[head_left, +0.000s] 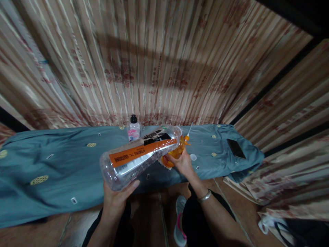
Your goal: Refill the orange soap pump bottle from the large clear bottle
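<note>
A large clear plastic bottle [144,152] with an orange and black label is tilted, its mouth up at the right. My left hand [117,195] is closed around its base end. With fingers wrapped round it, my right hand [183,161] grips an orange see-through container [177,151] beside the bottle's neck. The bottle partly hides that container, and I cannot tell whether the mouth touches it. Just beyond the right hand lies a small orange piece [186,138] with a thin pale stick [190,129]. A white round cap [193,157] rests to the right.
A small clear bottle [133,129] with a black cap and pink label stands behind the big bottle. On the right of the blue-green patterned cloth [66,161] lies a dark phone [235,148]. Pleated curtains [159,68] close off the back and right. A bag [295,228] sits at lower right.
</note>
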`<state>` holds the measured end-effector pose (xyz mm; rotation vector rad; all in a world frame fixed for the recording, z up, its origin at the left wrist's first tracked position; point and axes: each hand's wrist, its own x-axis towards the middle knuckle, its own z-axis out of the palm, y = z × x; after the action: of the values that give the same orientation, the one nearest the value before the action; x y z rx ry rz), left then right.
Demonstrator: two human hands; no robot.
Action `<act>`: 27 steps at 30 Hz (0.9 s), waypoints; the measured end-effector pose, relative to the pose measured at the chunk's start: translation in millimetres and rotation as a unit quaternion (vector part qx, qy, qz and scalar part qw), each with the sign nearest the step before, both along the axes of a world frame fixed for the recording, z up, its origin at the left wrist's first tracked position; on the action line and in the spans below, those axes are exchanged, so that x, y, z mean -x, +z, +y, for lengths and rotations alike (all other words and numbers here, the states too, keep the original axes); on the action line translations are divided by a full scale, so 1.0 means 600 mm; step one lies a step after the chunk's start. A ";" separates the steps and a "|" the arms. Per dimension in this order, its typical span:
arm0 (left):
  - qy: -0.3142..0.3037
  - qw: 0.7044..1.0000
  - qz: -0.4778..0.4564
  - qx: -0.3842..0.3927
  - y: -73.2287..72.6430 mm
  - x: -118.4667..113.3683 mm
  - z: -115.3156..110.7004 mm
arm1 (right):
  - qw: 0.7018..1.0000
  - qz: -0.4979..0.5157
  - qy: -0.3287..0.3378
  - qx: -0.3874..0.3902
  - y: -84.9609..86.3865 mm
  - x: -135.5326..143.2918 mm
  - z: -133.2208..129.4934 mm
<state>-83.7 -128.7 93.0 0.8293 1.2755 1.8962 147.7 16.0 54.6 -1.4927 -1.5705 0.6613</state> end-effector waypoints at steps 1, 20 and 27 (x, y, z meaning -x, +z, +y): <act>-0.008 1.000 0.002 -0.002 -0.002 0.001 0.001 | 1.000 0.002 0.001 -0.002 0.000 0.000 0.000; -0.029 0.999 -0.006 -0.017 -0.025 0.012 0.001 | 1.000 -0.003 -0.002 -0.002 -0.004 -0.001 0.002; -0.026 0.999 0.011 -0.018 -0.027 0.016 0.001 | 1.000 -0.004 0.004 -0.006 -0.008 -0.004 0.004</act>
<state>-93.3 -128.3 77.1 0.8949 1.2246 1.8796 150.1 18.5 49.6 -1.4832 -1.5845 0.6496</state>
